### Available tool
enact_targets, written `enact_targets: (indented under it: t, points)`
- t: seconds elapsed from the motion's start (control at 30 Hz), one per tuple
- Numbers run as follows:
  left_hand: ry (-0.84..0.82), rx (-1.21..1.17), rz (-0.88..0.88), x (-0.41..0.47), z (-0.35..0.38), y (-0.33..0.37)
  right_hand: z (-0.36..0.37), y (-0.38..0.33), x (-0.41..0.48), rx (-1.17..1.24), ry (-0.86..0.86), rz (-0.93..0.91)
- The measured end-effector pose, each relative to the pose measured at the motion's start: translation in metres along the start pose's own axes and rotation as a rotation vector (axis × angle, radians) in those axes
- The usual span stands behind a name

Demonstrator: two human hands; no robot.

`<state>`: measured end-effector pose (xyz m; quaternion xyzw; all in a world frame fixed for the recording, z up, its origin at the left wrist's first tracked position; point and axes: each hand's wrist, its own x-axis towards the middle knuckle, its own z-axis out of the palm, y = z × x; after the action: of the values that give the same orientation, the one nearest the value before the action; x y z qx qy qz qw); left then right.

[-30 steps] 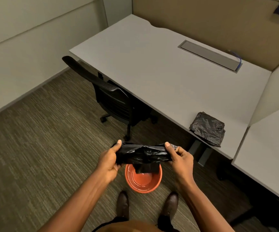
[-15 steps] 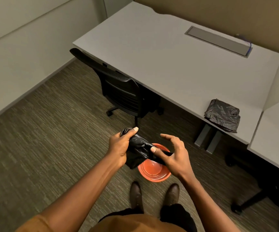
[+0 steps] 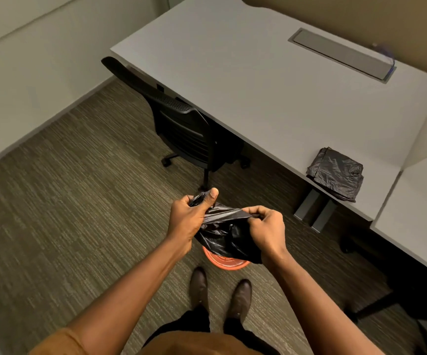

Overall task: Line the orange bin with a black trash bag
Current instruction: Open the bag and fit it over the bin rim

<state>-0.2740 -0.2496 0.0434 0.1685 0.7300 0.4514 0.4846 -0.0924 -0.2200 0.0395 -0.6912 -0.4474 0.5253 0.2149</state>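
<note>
Plastic of the black trash bag point(image 3: 226, 233) looks glossy and crumpled, bunched between left hand point(image 3: 190, 217) and right hand point(image 3: 266, 230), each grip clamped on it, above the orange bin point(image 3: 224, 262) on the floor.

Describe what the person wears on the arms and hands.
Both forearms are bare from above the elbow down. The left hand and right hand carry no gloves, and no rings, watch or bracelet show. An orange-brown sleeve covers the left upper arm; the right arm's sleeve is out of frame.
</note>
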Motion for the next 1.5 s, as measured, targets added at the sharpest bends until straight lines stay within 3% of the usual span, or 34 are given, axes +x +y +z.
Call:
enact_targets:
  t: [0.17, 0.33, 0.4, 0.47, 0.67, 0.83, 0.97, 1.07, 1.27, 1.5]
  points:
    - [-0.077, 0.218, 0.093, -0.008, 0.014, -0.011, -0.019, 0.013, 0.028, 0.185, 0.096, 0.098]
    - [-0.189, 0.771, 0.354, -0.001, 0.012, -0.036, -0.047, 0.023, 0.053, 0.074, 0.249, 0.107]
    - [-0.163, 0.962, 0.425, -0.001, 0.013, -0.046, -0.055, 0.029, 0.067, 0.06, 0.242, 0.16]
    - [-0.061, 1.01, 0.363, -0.001, 0.014, -0.055, -0.062, 0.034, 0.076, 0.052, 0.213, 0.173]
    - [0.226, 0.846, -0.025, 0.02, 0.004, -0.071, -0.081, 0.051, 0.094, -0.094, 0.142, 0.126]
    - [0.357, 0.515, -0.299, 0.053, -0.007, -0.094, -0.083, 0.065, 0.107, -0.249, 0.253, 0.241]
    - [0.259, -0.119, -0.599, 0.079, -0.01, -0.101, -0.078, 0.083, 0.115, -0.252, 0.316, 0.386]
    - [0.168, -0.278, -0.686, 0.103, -0.012, -0.111, -0.073, 0.106, 0.123, -0.235, 0.307, 0.435]
    - [-0.011, -0.183, -0.685, 0.143, -0.013, -0.134, -0.053, 0.145, 0.144, -0.179, 0.306, 0.536]
    - [-0.152, 0.094, -0.602, 0.191, -0.016, -0.181, -0.019, 0.204, 0.191, 0.032, 0.299, 0.644]
